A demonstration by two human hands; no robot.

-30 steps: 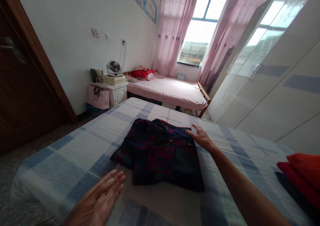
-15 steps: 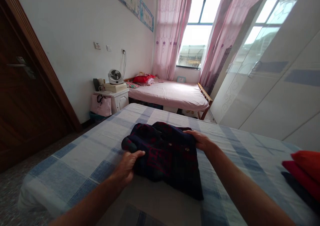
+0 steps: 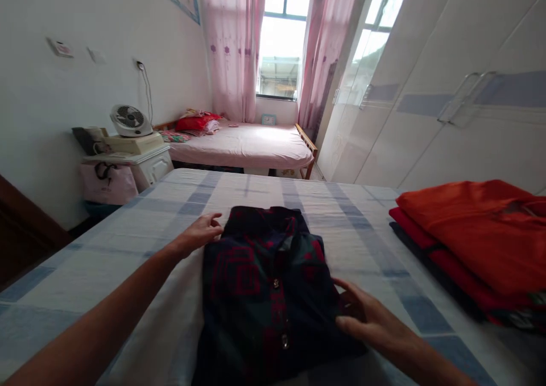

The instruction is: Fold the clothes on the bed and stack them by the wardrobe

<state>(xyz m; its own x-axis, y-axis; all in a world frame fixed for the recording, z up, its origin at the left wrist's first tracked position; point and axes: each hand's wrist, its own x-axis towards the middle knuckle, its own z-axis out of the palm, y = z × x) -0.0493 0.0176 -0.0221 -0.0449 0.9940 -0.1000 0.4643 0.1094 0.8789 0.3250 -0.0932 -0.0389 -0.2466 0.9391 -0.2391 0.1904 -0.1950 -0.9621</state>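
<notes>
Navy-and-red buttoned shirt is lying front-up on the plaid bedsheet, right between the two grips, and it runs from beside the left one back towards the wearer. Left grip is at the shirt's far left edge, fingers loosely curled, not closed up; can't see any cloth pinched in there. Right grip is at the opposite side, nearer the wearer, thumb and fingers apart in a loose C against the fabric. Honestly can't tell if it's caught a bit of cloth.

My read: this is the straightening-up bit, evening out the sides of a part-folded shirt. Next move probably calls for both grips to settle on the edges and tug gently, so the front lies flat without bunching.

Counts, as far as I can see: one shirt between the grips, two shiny buttons showing, one big square motif on the left grip's side. Right of the right grip and apart from it, one pile, at least three layers: orange garment, red garment, dark garment. Well beyond the left grip: one fan, one pink bag, one pink-sheeted bed.
</notes>
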